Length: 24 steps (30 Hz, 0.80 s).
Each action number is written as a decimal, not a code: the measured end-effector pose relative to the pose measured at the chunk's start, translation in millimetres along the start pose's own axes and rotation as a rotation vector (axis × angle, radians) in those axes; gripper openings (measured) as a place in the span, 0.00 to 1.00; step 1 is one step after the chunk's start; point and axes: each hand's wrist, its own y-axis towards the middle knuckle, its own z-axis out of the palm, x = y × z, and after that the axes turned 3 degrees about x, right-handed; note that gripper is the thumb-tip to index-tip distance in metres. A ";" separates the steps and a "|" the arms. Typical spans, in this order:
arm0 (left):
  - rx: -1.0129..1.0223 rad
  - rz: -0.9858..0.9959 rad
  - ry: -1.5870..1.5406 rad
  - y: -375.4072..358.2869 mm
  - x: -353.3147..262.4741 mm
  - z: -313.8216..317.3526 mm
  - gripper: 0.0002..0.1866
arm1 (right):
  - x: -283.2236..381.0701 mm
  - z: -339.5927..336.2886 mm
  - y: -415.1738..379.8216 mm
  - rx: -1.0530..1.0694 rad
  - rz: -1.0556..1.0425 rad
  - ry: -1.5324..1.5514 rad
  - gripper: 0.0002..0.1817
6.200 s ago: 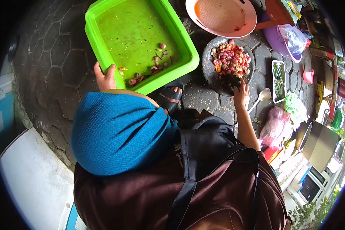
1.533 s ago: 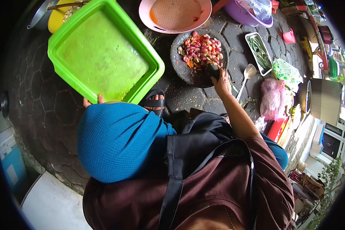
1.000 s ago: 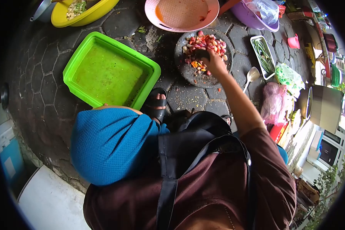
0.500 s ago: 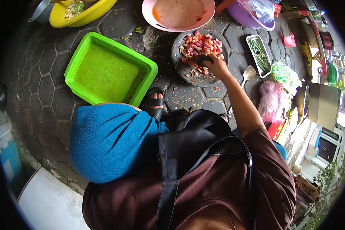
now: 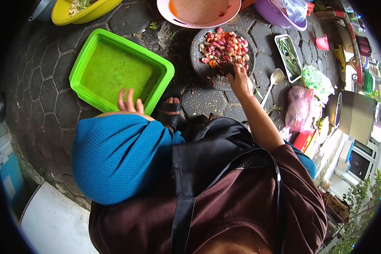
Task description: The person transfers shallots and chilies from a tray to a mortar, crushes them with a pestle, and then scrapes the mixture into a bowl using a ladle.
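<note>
My right hand (image 5: pixel 241 81) is closed around a dark stone pestle (image 5: pixel 228 69) at the near side of a round stone mortar (image 5: pixel 196 67). Red shallots and bits of chili (image 5: pixel 225 47) are heaped in the mortar, mostly beyond the pestle. Crushed bits lie on its near part. On the other side, my left hand (image 5: pixel 130 103) shows past my blue-covered knee with its fingers apart. It overlaps the near edge of a green rectangular basin (image 5: pixel 110 70), which has wet residue on its bottom. The rest of that hand is hidden behind the knee.
Beyond the mortar stand a pink basin (image 5: pixel 199 12) with orange liquid, a yellow bowl (image 5: pixel 86 15) and a purple basin (image 5: pixel 290 23). To the right lie a metal spoon (image 5: pixel 276 77), a white tray (image 5: pixel 293 74) of long green vegetables and pink plastic bags (image 5: pixel 299 108).
My left hand has come into view at the green basin, fingers spread. My right hand and the pestle have shifted slightly towards me on the mortar.
</note>
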 end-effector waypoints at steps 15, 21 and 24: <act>0.403 0.766 -0.272 -9.8 -17.2 71.8 0.25 | -3.1 -23.5 54.5 0.130 0.051 0.103 0.28; 0.492 0.672 -0.314 -17.2 -10.7 74.5 0.29 | 26.7 -62.4 42.5 -0.016 -0.026 0.075 0.26; 0.512 0.671 -0.288 -10.4 -19.1 68.8 0.29 | 42.2 -38.3 52.2 0.136 0.035 -0.069 0.27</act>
